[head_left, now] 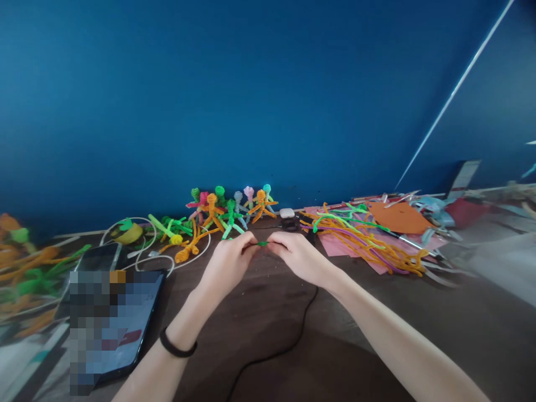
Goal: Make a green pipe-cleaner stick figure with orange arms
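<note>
A short stretch of green pipe cleaner shows between my two hands, above the dark table. My left hand pinches one end, and my right hand pinches the other; most of the piece is hidden by the fingers. Just beyond my hands stands a group of small pipe cleaner figures, among them an orange figure and a green figure. To the right of my right hand lies a bundle of loose orange pipe cleaners, with some green and purple ones across it.
A tablet and a phone lie at left, beside a white cable. A black cable runs along the table toward me. Orange paper and pink paper are at right. A blue wall rises behind.
</note>
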Action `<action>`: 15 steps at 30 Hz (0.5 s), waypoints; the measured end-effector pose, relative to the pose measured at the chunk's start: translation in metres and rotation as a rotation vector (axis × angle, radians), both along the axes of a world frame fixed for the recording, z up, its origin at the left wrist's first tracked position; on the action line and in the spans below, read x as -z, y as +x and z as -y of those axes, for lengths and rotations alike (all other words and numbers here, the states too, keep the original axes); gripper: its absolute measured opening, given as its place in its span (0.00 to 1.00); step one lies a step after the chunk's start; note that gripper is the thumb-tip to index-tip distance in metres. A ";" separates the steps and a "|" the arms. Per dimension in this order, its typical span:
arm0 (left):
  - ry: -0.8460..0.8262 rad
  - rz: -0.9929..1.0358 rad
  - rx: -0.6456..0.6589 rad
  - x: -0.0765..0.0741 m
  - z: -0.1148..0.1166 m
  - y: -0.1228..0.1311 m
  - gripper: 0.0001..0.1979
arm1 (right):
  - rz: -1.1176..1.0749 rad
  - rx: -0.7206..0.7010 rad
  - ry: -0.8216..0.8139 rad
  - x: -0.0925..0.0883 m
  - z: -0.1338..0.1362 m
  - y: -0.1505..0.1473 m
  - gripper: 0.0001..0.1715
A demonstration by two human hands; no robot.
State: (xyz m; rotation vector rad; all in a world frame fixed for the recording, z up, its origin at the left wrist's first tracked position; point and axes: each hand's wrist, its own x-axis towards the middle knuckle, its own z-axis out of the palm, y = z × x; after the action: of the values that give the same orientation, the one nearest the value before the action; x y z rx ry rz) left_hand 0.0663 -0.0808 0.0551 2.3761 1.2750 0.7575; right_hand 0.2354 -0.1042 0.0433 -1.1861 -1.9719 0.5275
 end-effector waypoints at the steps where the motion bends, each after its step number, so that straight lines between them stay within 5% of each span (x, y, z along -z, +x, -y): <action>1: -0.039 0.044 0.011 0.000 0.001 0.001 0.08 | -0.019 0.009 0.016 0.000 0.000 -0.001 0.12; 8: -0.306 0.317 0.097 0.013 0.004 0.012 0.14 | -0.237 0.141 0.076 0.006 0.000 -0.009 0.13; 15: -0.222 0.266 -0.031 0.011 0.000 0.009 0.14 | -0.360 0.247 0.084 0.009 -0.004 -0.010 0.07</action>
State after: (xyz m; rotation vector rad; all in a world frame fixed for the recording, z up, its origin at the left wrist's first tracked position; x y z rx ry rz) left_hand 0.0755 -0.0809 0.0446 2.0089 1.2174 0.8598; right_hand 0.2252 -0.1004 0.0341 -1.1699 -1.5059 0.4860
